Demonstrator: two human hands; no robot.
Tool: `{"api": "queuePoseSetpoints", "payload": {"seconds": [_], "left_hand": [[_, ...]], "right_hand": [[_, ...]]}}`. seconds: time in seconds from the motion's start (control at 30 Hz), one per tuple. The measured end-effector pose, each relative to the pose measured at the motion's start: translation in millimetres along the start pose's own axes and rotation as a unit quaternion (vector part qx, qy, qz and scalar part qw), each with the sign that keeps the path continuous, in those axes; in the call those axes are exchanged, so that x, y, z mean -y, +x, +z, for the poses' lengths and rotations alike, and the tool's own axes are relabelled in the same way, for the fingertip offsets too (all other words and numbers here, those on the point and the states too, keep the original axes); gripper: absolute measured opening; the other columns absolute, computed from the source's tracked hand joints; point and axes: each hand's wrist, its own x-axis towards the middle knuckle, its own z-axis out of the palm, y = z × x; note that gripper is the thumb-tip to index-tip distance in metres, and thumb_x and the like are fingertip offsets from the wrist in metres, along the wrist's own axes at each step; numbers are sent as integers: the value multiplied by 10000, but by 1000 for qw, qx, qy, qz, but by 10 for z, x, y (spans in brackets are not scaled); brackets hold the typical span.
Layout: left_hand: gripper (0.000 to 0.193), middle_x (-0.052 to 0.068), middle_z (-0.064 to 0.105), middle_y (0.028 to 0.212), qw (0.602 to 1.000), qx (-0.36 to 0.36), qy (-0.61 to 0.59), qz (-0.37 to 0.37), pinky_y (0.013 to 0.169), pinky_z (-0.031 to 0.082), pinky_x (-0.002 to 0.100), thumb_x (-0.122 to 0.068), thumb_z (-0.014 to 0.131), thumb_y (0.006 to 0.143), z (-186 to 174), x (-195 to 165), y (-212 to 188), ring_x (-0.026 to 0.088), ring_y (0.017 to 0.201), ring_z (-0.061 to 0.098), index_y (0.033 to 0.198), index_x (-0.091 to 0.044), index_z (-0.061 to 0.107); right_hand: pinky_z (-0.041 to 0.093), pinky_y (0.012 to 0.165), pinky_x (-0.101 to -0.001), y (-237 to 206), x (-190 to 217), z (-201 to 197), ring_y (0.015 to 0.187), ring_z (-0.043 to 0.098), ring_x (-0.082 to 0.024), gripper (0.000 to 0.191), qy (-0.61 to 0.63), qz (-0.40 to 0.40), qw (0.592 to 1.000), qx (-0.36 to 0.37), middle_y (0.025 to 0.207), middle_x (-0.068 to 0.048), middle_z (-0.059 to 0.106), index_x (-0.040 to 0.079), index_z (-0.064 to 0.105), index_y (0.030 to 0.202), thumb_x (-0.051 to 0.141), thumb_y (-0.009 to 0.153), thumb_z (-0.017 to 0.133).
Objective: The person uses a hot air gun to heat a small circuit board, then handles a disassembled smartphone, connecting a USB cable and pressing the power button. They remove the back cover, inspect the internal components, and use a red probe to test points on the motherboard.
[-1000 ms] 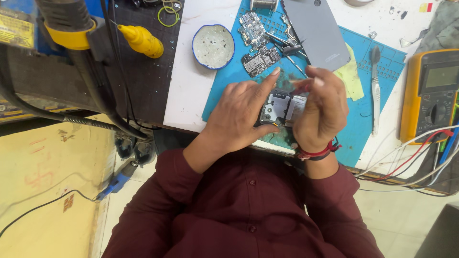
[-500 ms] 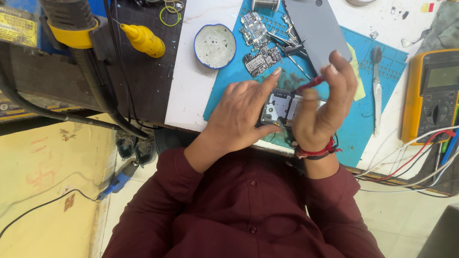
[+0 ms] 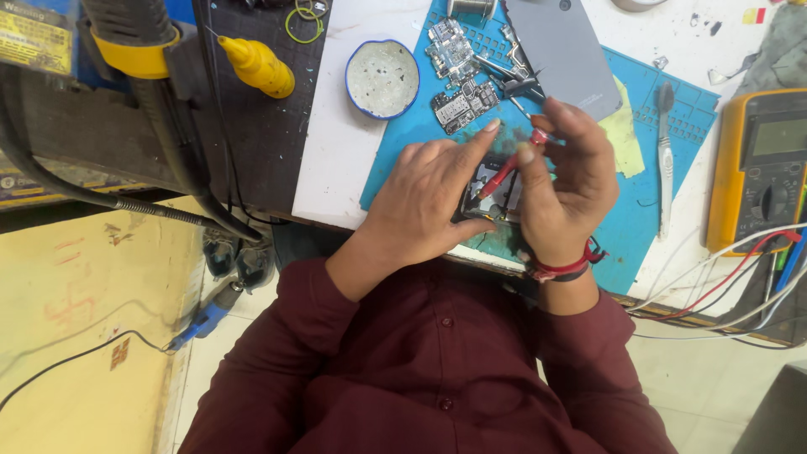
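My left hand [image 3: 429, 202] rests on an opened phone [image 3: 498, 192] lying on the blue work mat [image 3: 672, 210], thumb and forefinger steadying its near edge. My right hand [image 3: 572, 189] pinches a thin red-handled tool [image 3: 508, 172]. The tool's tip points down into the phone's exposed inside. Most of the phone is hidden under both hands.
Two loose circuit boards [image 3: 461, 105] and black tweezers [image 3: 514, 86] lie on the mat beyond my hands, beside a grey back cover [image 3: 563, 50]. A round blue-rimmed dish [image 3: 382, 77] sits left, a yellow multimeter [image 3: 756, 168] with wires right, a brush [image 3: 664, 160] between.
My right hand lifted off the phone, spread its fingers, then closed on the red tool and brought its tip to the phone. My left hand stayed on the phone.
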Motion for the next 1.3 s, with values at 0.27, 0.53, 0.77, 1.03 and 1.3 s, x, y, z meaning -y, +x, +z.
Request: {"api": "queuePoseSetpoints", "payload": {"seconds": [0.27,0.53,0.77,1.03,1.3], "left_hand": [[1180,106,617,1301,1000,-3,8,6,1014,410,445,-417,924,756,12,2,-12,295,1190,570,1620,-59,206],[1292,86,610,1386,1000,-3,-6,-15,1048,399,438,-397,946,694,25,2,7,291,1241,559,1628,-51,121],[1340,65,625,1372,1000,-6,-8,-23,1036,400,428,-384,966,652,30,-4,7,275,1242,556,1624,-54,105],[1354,52,636,1357,1000,-8,0,-23,1033,402,422,-394,967,646,56,12,1,269,1233,558,1625,-60,94],[1350,49,636,1359,1000,-6,-2,-22,1034,402,423,-400,964,656,65,15,-3,272,1232,557,1626,-58,90]], "right_hand": [[593,1009,-343,-71,-25,-92,1123,693,-199,423,127,54,988,71,1342,-167,657,28,531,1439,-110,1069,681],[615,1028,-383,-159,-98,-14,1115,660,-191,361,36,-39,998,-30,1339,-135,626,93,468,1467,-80,1179,601],[589,1022,-363,-143,-102,-5,1110,660,-180,349,24,-66,997,-39,1360,-145,632,69,470,1469,-76,1177,591],[625,1005,-363,-146,-90,-14,1112,690,-192,387,-13,-79,996,-40,1363,-167,627,65,461,1508,-62,1167,590],[662,952,-367,-148,-75,11,1101,692,-195,388,-4,-89,995,-33,1381,-191,614,72,446,1495,-64,1161,590]]}}
